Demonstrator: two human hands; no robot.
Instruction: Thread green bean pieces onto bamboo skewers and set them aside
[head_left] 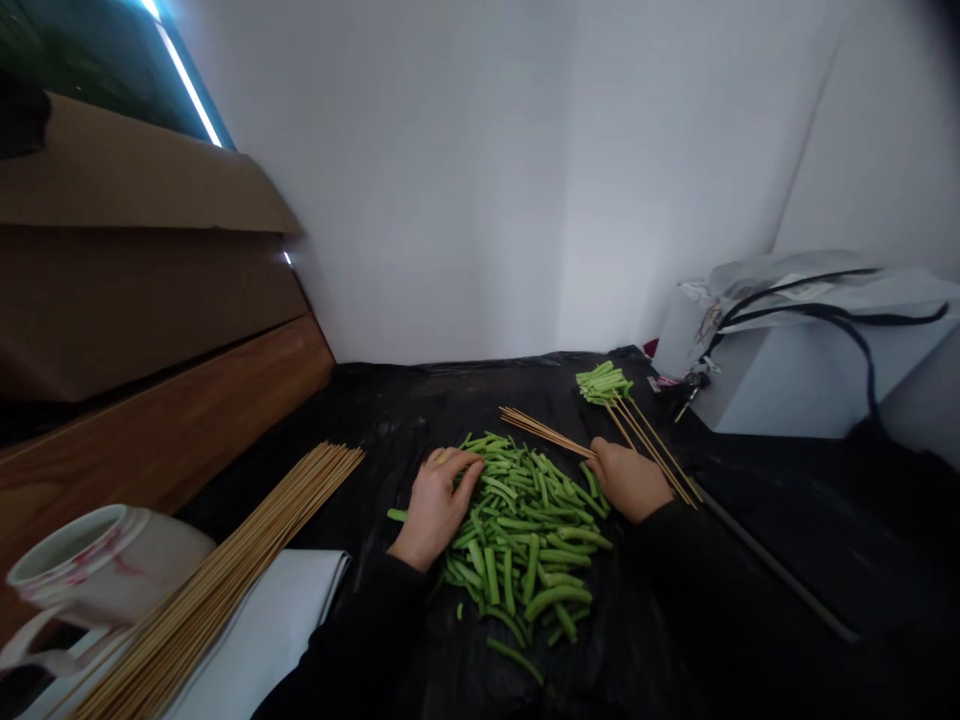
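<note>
The right hand (631, 482) is closed around some thin wooden sticks (541, 430); the left hand (439, 503) bends its fingers at the heap of cut green beans (529, 530), and one cannot tell if it pinches a piece. The heap lies between both hands on a wrinkled black covering (450, 392), which reaches the white wall (450, 190), with brown cardboard (135, 300) at left and a pale box (795, 385) at right.

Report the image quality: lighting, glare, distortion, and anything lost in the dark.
Head view: dim overall, with glare from a bright slit at upper left; the same head view shows the black sleeves nearly merging with the black sheeting; toward the head view's edges, wide-angle distortion, the mug looking stretched; mid-frame in the head view, the green bean pieces read fairly distinctly.
</note>
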